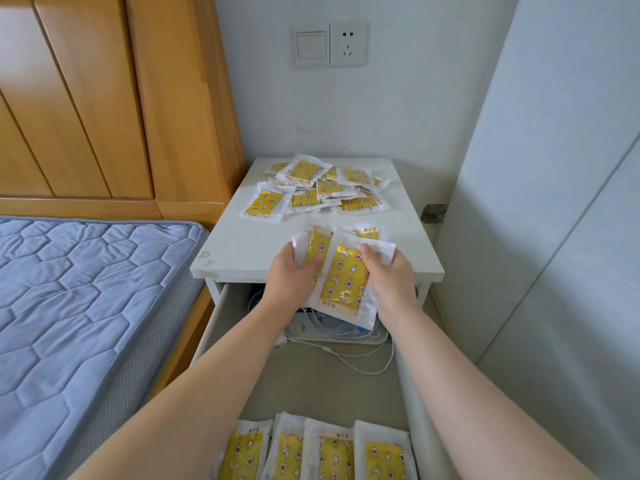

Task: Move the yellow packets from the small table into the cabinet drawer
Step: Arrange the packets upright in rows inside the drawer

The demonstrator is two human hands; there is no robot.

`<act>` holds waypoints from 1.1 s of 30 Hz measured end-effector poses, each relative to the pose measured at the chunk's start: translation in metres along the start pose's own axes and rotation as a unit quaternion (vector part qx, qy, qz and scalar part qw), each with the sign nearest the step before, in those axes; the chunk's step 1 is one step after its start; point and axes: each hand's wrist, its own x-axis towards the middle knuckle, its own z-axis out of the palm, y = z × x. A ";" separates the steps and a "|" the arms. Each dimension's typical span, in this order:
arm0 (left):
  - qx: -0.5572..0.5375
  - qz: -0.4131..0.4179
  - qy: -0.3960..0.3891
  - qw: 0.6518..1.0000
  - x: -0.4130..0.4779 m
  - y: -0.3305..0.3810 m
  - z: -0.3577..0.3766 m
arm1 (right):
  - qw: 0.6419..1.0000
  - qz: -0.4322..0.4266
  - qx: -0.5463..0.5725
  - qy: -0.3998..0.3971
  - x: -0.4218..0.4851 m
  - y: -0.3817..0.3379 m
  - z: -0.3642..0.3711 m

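Both hands hold a small bundle of yellow packets (346, 278) at the front edge of the small table (242, 247), just above the open drawer (311, 386). The left hand (289, 277) grips the bundle's left side, fingers curled round it. The right hand (389, 282) grips the right side, fingers curled over the top packet's clear rim. A loose pile of packets (311, 188) covers the back half of the tabletop (they overlap too much to count). In the drawer, a row of packets (329, 455) lies side by side along the near edge, and white cables (346, 337) lie tangled at the far end, partly under the tabletop. A blue mattress (86, 289) sits just beside the table's left edge.
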 end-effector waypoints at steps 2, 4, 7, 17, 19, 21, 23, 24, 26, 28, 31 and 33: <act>-0.021 0.008 -0.003 1.000 -0.013 -0.010 0.000 | 1.000 -0.004 0.008 -0.005 -0.015 0.011 0.004; -0.031 0.002 -0.012 0.999 -0.023 -0.021 -0.003 | 1.000 -0.004 0.005 -0.016 -0.024 0.020 0.004; -0.055 -0.024 -0.035 0.998 -0.032 -0.043 -0.008 | 0.998 -0.007 -0.022 -0.055 -0.026 0.025 -0.001; 0.009 -0.033 -0.044 0.998 -0.033 -0.070 -0.015 | 0.983 0.059 -0.013 -0.175 -0.024 0.047 -0.010; -0.002 -0.050 -0.048 0.998 -0.036 -0.074 -0.015 | 0.971 0.063 -0.021 -0.228 -0.027 0.048 -0.011; -0.028 -0.076 -0.050 0.995 -0.037 -0.076 -0.015 | 0.968 0.059 -0.040 -0.242 -0.028 0.051 -0.012; -0.074 -0.101 -0.058 0.990 -0.039 -0.076 -0.016 | 0.976 0.050 -0.043 -0.209 -0.027 0.054 -0.014; -0.101 -0.112 -0.067 0.986 -0.040 -0.076 -0.016 | 0.980 0.048 -0.045 -0.187 -0.026 0.055 -0.015; -0.135 -0.131 -0.088 0.978 -0.043 -0.077 -0.017 | 0.984 0.048 -0.057 -0.161 -0.027 0.057 -0.017; -0.144 -0.150 -0.095 0.973 -0.044 -0.081 -0.017 | 0.982 0.038 -0.096 -0.156 -0.030 0.060 -0.017; -0.165 -0.180 -0.085 0.966 -0.044 -0.086 -0.018 | 0.970 0.028 -0.179 -0.163 -0.038 0.066 -0.013; -0.164 -0.187 -0.090 0.964 -0.043 -0.086 -0.019 | 0.970 0.040 -0.186 -0.153 -0.039 0.071 -0.010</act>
